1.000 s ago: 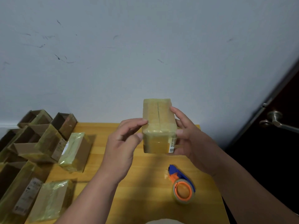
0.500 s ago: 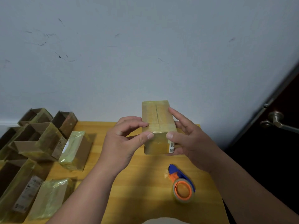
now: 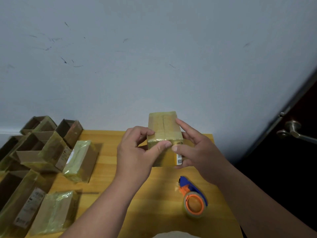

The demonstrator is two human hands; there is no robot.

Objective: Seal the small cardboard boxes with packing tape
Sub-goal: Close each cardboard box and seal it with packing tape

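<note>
Both hands' grip [image 3: 169, 146] hides box [image 3: 163, 126] label [image 3: 179, 159].

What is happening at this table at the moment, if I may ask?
A person holds a small taped cardboard box above the wooden table, left hand and right hand gripping its sides, both thumbs pressing the tape at its front edge. The tape dispenser lies on the table; more boxes sit at the left.
</note>
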